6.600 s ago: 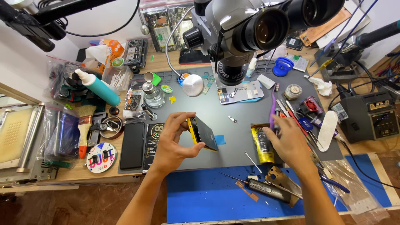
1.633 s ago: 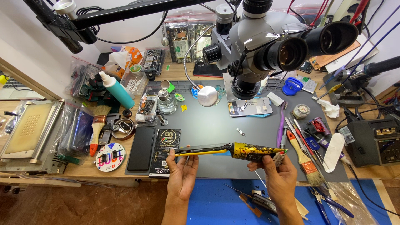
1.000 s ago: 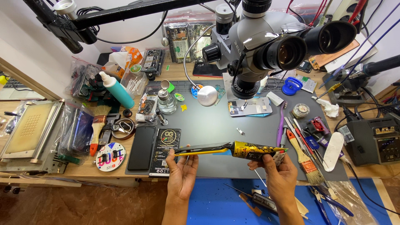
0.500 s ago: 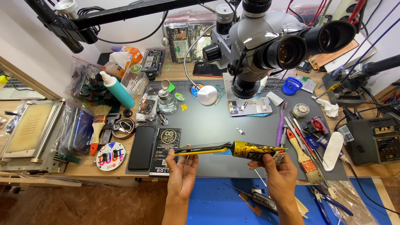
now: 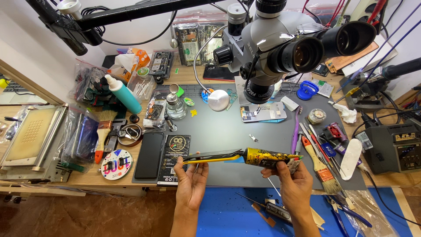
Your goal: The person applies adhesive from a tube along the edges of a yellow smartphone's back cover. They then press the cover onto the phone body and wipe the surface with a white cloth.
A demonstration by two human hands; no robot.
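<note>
A grey mat (image 5: 228,136) covers the cluttered bench, its centre bare under the microscope (image 5: 280,48). Low in the frame, the left hand (image 5: 190,180) pinches a thin phone part (image 5: 210,156) edge-on; the right hand (image 5: 294,184) is closed around a glue tube (image 5: 269,157), its nozzle at the part. Tools (image 5: 320,149) crowd the right edge; a blue mat (image 5: 228,215) lies below.

Seen from one head-worn camera, steeply down and close above both hands (image 5: 245,182), table (image 5: 228,131) stretching beyond them, microscope (image 5: 285,48) looming farther off.
</note>
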